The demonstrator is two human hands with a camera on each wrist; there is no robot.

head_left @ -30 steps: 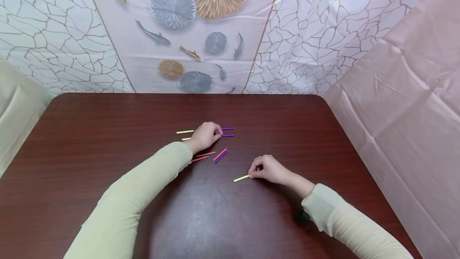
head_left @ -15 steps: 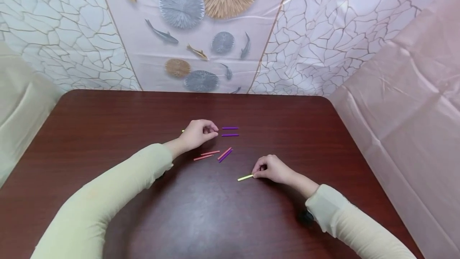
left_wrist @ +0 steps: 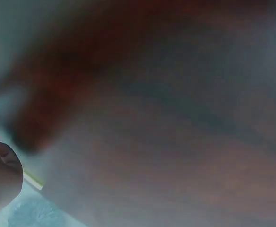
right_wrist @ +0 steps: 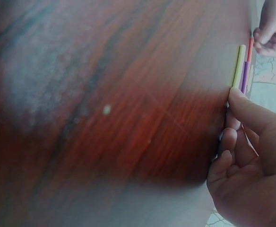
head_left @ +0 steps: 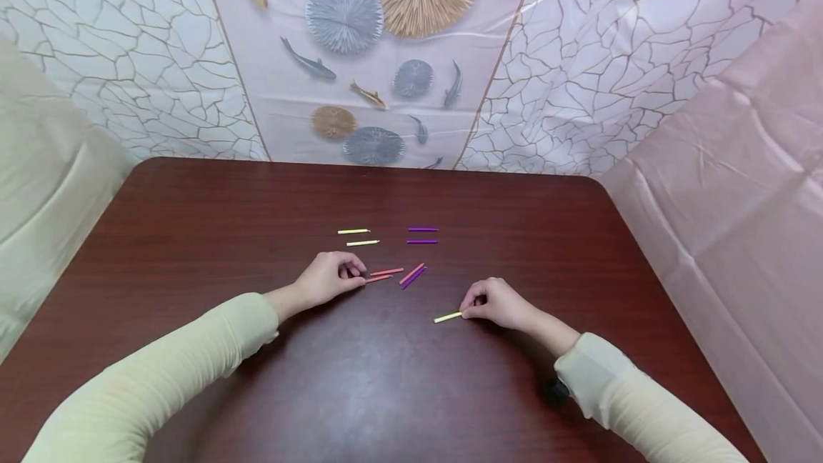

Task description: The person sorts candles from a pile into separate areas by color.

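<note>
My right hand (head_left: 498,304) pinches one end of a thin yellow candle (head_left: 447,317) between thumb and fingertips, its free end pointing left. In the right wrist view the yellow candle (right_wrist: 239,66) sticks up past the thumb. My left hand (head_left: 328,279) has its fingertips at the left end of the lower red candle (head_left: 379,279), covering that end. Just above it lies another red candle (head_left: 387,272). In the left wrist view, part of a hand (left_wrist: 3,175) shows at the left edge beside a yellow candle (left_wrist: 33,178); most of that view is blurred.
Behind the left hand lie two yellow candles (head_left: 363,243), roughly parallel. Two purple candles (head_left: 422,241) lie to their right. Between the hands a red candle (head_left: 412,274) rests alongside a purple candle (head_left: 414,278), both slanted. The brown table (head_left: 360,377) ends at patterned cloth (head_left: 424,127).
My left hand has moved from beside the purple candles back toward me and left, to the red pair, uncovering the two yellow candles. The right hand keeps its pinch. The head view has shifted slightly.
</note>
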